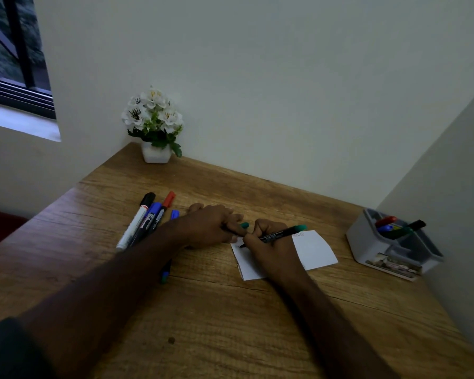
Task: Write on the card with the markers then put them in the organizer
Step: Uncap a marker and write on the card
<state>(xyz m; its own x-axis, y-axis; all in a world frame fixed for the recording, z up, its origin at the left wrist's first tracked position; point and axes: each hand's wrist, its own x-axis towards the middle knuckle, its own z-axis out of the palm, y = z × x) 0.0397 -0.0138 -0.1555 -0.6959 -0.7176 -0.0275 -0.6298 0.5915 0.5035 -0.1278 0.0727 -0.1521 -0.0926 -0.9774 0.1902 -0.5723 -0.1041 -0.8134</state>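
Observation:
A white card [315,250] lies on the wooden desk [203,310]. My right hand [268,242] grips a black marker with a green end [285,233], its tip down on the card's left part. My left hand [211,225] rests beside the card's left edge and holds the marker's green cap [244,225] in its fingers. Several more markers [148,217] lie on the desk to the left, partly under my left forearm. A grey organizer [367,242] at the right holds several markers.
A white pot of white flowers [155,127] stands in the far left corner of the desk. Walls close the desk at the back and right. A window [14,56] is at upper left. A small card leans against the organizer's front [391,265].

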